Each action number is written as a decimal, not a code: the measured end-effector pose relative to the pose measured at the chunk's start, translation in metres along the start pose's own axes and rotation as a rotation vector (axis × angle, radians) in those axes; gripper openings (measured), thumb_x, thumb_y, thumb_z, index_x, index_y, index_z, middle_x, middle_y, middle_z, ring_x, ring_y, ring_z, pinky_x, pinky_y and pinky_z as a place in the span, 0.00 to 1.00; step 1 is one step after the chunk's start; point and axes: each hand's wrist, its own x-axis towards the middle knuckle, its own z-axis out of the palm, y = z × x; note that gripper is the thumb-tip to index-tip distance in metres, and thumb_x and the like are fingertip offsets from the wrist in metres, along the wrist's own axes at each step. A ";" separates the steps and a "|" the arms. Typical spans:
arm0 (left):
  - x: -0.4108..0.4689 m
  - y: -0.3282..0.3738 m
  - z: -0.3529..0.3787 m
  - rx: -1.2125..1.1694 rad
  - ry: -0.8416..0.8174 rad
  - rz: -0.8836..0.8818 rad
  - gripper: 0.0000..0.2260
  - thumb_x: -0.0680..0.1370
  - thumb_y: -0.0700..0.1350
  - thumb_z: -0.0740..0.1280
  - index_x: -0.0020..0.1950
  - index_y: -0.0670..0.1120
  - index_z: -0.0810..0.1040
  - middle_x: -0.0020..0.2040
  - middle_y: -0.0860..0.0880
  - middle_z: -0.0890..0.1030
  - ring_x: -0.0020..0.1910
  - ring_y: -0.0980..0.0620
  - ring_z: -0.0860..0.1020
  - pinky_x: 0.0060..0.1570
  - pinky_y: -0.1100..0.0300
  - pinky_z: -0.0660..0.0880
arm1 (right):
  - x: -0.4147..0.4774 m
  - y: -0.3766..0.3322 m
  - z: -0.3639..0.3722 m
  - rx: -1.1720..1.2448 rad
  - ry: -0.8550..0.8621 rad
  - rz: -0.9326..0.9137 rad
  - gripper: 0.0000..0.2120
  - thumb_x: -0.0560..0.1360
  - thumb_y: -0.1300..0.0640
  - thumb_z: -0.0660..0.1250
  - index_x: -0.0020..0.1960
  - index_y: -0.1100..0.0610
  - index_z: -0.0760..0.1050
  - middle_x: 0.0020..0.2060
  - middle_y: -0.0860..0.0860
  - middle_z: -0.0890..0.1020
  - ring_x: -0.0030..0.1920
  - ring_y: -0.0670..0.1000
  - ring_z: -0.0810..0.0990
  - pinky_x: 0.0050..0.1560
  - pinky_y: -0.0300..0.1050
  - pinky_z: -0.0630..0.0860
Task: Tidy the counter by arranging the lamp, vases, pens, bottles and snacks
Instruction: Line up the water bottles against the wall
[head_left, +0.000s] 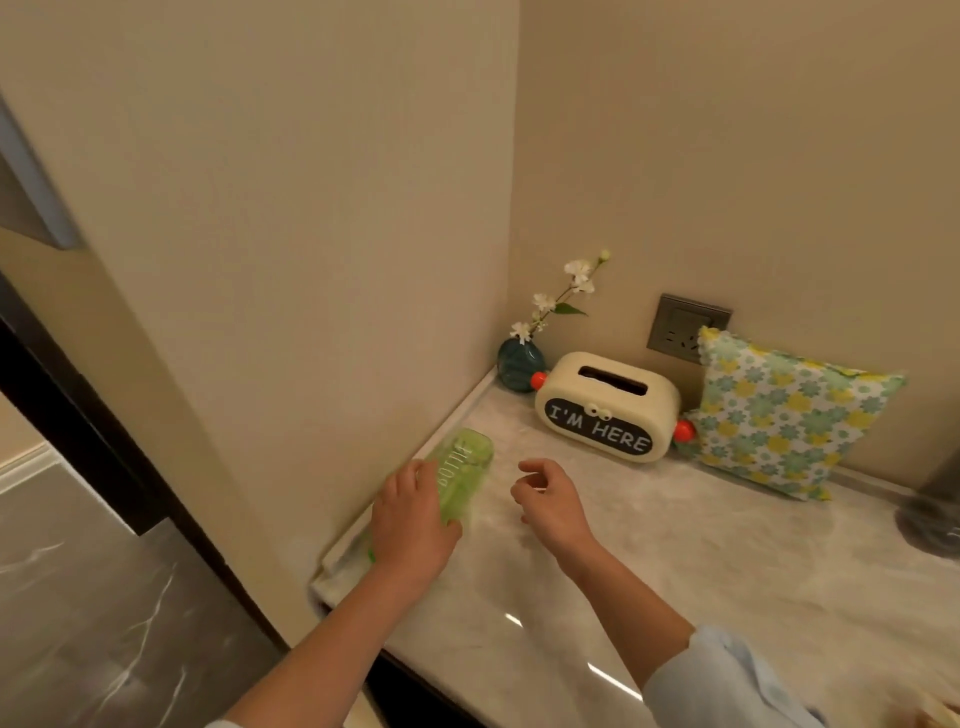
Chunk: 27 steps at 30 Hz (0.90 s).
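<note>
Left hand grips the green bottle by the wall; right hand hangs loose, empty, near the tissue box.

Green bottle, probably teal vase, floral cushion

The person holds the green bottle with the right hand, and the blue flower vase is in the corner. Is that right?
Not quite. The head view shows the left hand gripping the green bottle; the right hand hovers beside it, holding nothing. The blue flower vase is indeed in the corner.
</note>
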 end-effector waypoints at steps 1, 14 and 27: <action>0.003 -0.008 0.003 0.044 -0.045 0.004 0.32 0.71 0.53 0.68 0.72 0.48 0.61 0.68 0.49 0.68 0.66 0.47 0.68 0.62 0.55 0.68 | 0.004 -0.003 0.010 -0.007 0.015 -0.015 0.14 0.77 0.62 0.63 0.62 0.53 0.73 0.49 0.51 0.78 0.44 0.49 0.79 0.44 0.45 0.79; 0.035 -0.010 0.006 0.046 -0.214 0.548 0.36 0.68 0.53 0.67 0.74 0.53 0.59 0.66 0.54 0.73 0.62 0.50 0.72 0.61 0.58 0.64 | 0.012 -0.003 0.008 -0.605 0.285 -0.199 0.16 0.78 0.54 0.61 0.65 0.47 0.76 0.64 0.45 0.76 0.65 0.48 0.72 0.68 0.51 0.65; 0.034 0.049 0.027 0.065 -0.228 0.812 0.33 0.73 0.42 0.66 0.74 0.57 0.57 0.77 0.54 0.56 0.78 0.51 0.49 0.76 0.48 0.37 | -0.016 0.020 -0.042 -0.704 0.271 0.060 0.14 0.80 0.49 0.57 0.56 0.50 0.80 0.52 0.48 0.83 0.51 0.49 0.80 0.50 0.46 0.76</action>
